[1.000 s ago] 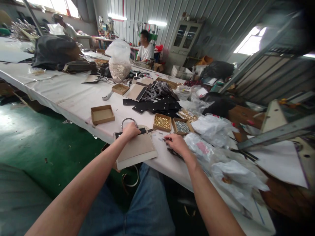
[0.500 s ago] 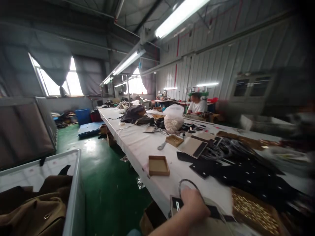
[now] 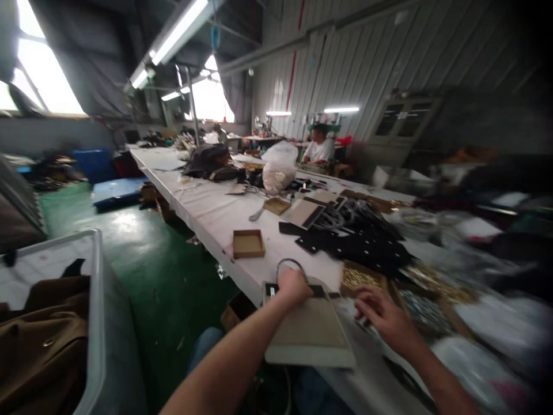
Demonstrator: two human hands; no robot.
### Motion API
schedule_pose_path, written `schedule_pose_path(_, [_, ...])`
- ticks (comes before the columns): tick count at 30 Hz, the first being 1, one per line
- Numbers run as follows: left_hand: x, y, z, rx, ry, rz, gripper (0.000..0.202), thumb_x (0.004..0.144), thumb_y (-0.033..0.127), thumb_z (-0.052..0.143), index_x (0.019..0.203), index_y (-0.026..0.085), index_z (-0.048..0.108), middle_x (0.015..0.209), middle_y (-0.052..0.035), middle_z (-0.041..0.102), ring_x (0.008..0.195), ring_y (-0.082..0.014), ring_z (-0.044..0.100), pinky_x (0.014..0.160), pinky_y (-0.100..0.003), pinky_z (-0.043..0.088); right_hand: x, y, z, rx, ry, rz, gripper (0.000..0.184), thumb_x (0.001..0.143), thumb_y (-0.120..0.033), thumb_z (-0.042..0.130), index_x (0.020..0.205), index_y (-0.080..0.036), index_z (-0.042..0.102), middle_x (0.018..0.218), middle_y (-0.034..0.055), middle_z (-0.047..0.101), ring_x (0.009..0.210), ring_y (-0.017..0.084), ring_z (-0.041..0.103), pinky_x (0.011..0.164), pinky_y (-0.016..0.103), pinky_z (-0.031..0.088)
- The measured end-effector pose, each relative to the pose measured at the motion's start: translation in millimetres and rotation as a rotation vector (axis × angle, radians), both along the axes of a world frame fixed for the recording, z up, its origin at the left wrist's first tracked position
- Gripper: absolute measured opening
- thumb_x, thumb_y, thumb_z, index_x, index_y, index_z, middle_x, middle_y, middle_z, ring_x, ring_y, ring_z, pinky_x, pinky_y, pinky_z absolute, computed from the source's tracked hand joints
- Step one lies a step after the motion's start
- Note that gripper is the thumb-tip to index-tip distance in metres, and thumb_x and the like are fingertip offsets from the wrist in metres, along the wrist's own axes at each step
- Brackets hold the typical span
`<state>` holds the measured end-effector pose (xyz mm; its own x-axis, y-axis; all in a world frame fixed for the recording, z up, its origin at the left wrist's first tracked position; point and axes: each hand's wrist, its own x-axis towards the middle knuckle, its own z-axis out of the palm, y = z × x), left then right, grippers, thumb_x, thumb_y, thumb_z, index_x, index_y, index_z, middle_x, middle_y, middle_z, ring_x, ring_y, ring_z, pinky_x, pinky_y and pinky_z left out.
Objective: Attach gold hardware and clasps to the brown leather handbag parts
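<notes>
White bin: its rim stands off the table, with brown cloth pieces heaped inside.
Green floor: shows between bin and table.
Table: white-covered, running far back; clutter crowds its far side.
Shallow carton: sits near the table's left edge, beyond the left hand.
Clear sack: stands upright farther back, filled with pale pieces.
Left hand: clamped on the top of the beige bag, over its black band.
Beige bag: at the table's near edge, above the person's lap; the left forearm covers part of it.
Black studded pieces: spread behind the gold box.
Gold box: full of gold-coloured bits, just beyond the right hand.
Right hand: fingers bent; blur means I cannot tell whether they pinch anything.
Silver box: beside the gold one, partly behind the right hand.
Plastic bags: crowd the right side.
</notes>
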<state>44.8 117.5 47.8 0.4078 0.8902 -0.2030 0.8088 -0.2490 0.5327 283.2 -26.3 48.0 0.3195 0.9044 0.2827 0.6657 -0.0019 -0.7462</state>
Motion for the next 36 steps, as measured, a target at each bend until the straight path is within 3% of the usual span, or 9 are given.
schedule_pose_path(3, [2,8,-10.7,-0.024,-0.014,-0.023,0.05,0.077,0.043,0.088,0.12,0.019,0.082,0.135,-0.0209,0.078,0.121,-0.0405,0.075,0.104,-0.046,0.062,7,0,-10.4,-0.211,0.088,0.091,0.036,0.097,-0.057,0.062,0.109,-0.03,0.083,0.087,0.0083,0.081,0.066,0.026,0.076,0.063,0.04,0.064])
schedule_pose_path(6, [6,14,-20.1,-0.029,-0.028,-0.018,0.044,0.075,0.044,0.09,0.111,0.022,0.081,0.13,-0.0165,0.079,0.113,-0.0367,0.076,0.095,-0.042,0.061,6,14,-15.7,-0.192,-0.01,0.159,0.039,0.103,-0.049,0.056,0.117,-0.026,0.085,0.108,0.0106,0.083,0.076,0.024,0.076,0.066,0.037,0.063])
schedule_pose_path(10, [6,17,-21.1,-0.068,-0.034,-0.004,0.04,0.073,0.043,0.092,0.106,0.024,0.08,0.12,-0.0119,0.082,0.104,-0.0326,0.078,0.085,-0.037,0.06,-5,26,-14.5,-0.134,-0.178,0.33,0.038,0.108,-0.042,0.059,0.132,-0.027,0.084,0.132,0.0112,0.078,0.105,0.026,0.078,0.082,0.035,0.066])
schedule_pose_path(14, [7,20,-20.3,-0.098,-0.038,-0.008,0.036,0.073,0.042,0.091,0.102,0.025,0.078,0.109,-0.0089,0.084,0.101,-0.03,0.078,0.081,-0.034,0.059,-19,39,-12.6,-0.121,-0.424,0.445,0.043,0.104,-0.036,0.072,0.146,-0.03,0.078,0.131,0.0096,0.076,0.113,0.027,0.075,0.099,0.038,0.063])
schedule_pose_path(20, [7,25,-24.9,-0.154,-0.053,-0.018,0.035,0.073,0.041,0.091,0.1,0.027,0.074,0.105,-0.0065,0.084,0.099,-0.0295,0.079,0.079,-0.035,0.059,-28,64,-14.5,-0.142,-0.582,0.552,0.031,0.102,-0.021,0.071,0.129,-0.03,0.082,0.121,0.007,0.075,0.114,0.026,0.072,0.103,0.037,0.06])
schedule_pose_path(36, [3,35,-49.3,-0.214,-0.208,-0.007,0.038,0.067,0.036,0.097,0.092,0.026,0.07,0.09,-0.0016,0.079,0.082,-0.0215,0.074,0.06,-0.028,0.046,-33,56,-42.5,0.006,-0.63,0.544,0.031,0.11,-0.018,0.055,0.138,-0.025,0.067,0.132,0.014,0.07,0.119,0.034,0.068,0.108,0.052,0.061])
